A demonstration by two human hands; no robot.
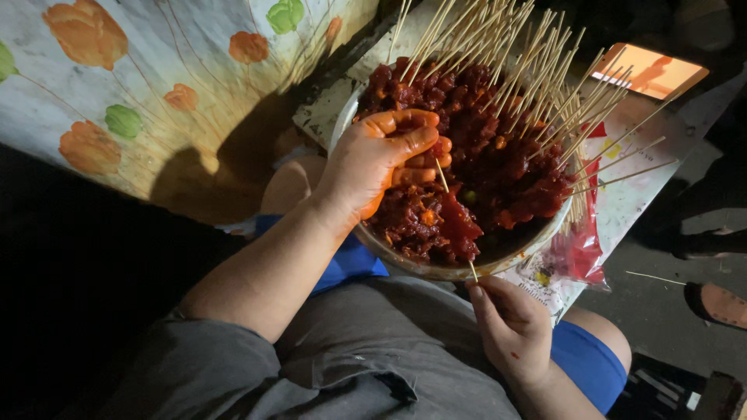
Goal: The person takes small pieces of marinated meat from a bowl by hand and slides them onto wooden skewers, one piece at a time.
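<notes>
bowl (pixel 405 260) rests on the lap, filled with red marinated meat (pixel 498 167). left hand (pixel 385 155), sauce-stained, fingers curled on a meat piece (pixel 455 222) being threaded. right hand (pixel 510 327) pinches the skewer (pixel 459 225) at its lower end, below the rim. finished skewers (pixel 537 70) fan out at the far side.

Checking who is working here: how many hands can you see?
2. The left hand rests on the marinated meat in the bowl; the right hand holds a skewer below the rim.
</notes>
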